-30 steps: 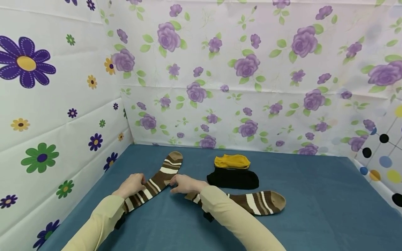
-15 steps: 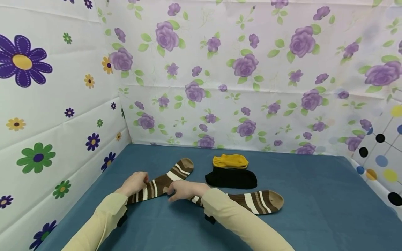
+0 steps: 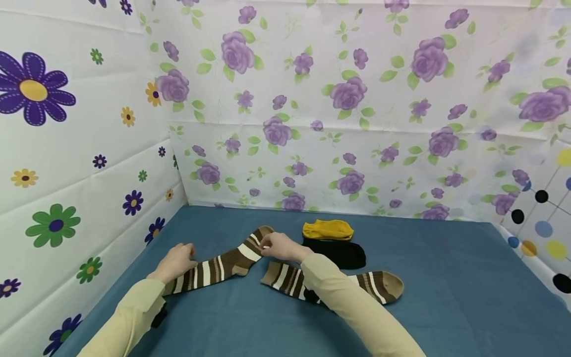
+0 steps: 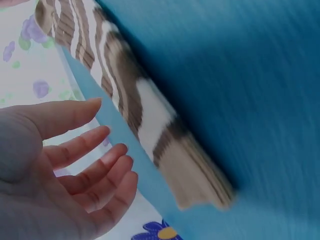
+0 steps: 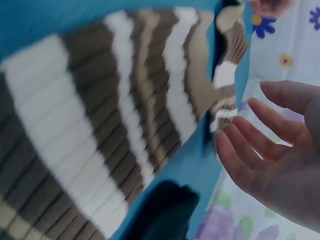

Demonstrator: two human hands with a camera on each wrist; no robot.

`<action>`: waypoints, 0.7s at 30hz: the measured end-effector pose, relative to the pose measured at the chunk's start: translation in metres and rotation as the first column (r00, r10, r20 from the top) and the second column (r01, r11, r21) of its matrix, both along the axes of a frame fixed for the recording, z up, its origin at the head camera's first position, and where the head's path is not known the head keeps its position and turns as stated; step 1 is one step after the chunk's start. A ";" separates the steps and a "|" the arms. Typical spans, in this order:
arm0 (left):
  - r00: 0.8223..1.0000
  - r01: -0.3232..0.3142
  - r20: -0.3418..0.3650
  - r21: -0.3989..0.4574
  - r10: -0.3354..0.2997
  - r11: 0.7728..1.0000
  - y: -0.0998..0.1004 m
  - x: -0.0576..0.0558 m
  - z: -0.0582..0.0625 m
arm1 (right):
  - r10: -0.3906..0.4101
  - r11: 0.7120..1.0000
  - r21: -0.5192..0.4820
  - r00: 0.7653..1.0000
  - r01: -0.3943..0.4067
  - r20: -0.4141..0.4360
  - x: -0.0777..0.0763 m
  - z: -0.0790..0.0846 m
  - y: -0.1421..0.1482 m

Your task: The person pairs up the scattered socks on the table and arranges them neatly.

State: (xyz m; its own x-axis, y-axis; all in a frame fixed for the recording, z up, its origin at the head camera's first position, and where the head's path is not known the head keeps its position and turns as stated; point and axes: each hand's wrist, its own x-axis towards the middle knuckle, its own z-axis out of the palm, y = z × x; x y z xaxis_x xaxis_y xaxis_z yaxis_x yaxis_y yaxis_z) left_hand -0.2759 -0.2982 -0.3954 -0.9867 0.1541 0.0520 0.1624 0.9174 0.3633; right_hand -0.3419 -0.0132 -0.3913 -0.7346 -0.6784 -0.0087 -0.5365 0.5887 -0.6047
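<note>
A brown, white and tan striped sock [image 3: 225, 265] lies slanted on the blue cloth, its toe to the upper right. My left hand [image 3: 175, 261] is by its cuff end; in the left wrist view the hand's fingers are loosely bent beside the sock, holding nothing. Near the toe end is my right hand [image 3: 283, 246], partly covering it. Its fingers are relaxed and apart from the sock in the right wrist view [image 5: 275, 145]. A matching striped sock [image 3: 283, 278] lies under my right forearm, which hides its middle; its tan toe points right.
Behind the forearm lies a black sock [image 3: 345, 254], and a yellow sock [image 3: 327, 229] is just beyond it. The blue cloth [image 3: 446, 277] covers the table. Flower-patterned sheets [image 3: 285, 109] stand at the back and left, a dotted one at the right.
The left striped sock has swung toward a flatter slant, its toe moving right. My right hand has gone from its heel up to the toe, while my left hand has shifted slightly left.
</note>
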 end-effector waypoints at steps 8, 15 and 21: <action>0.999 -0.028 0.023 -0.026 0.028 0.999 -0.014 0.008 0.009 | -0.113 0.991 -0.073 0.993 0.111 -0.027 -0.017 -0.006 0.008; 0.997 -0.052 0.058 -0.049 0.054 0.997 -0.020 0.013 0.011 | -0.204 0.976 -0.075 0.979 0.203 -0.004 -0.022 -0.006 0.008; 0.997 -0.039 0.069 -0.037 0.041 0.999 -0.023 0.014 0.009 | -0.176 0.982 -0.072 0.984 0.176 0.013 -0.027 -0.009 0.007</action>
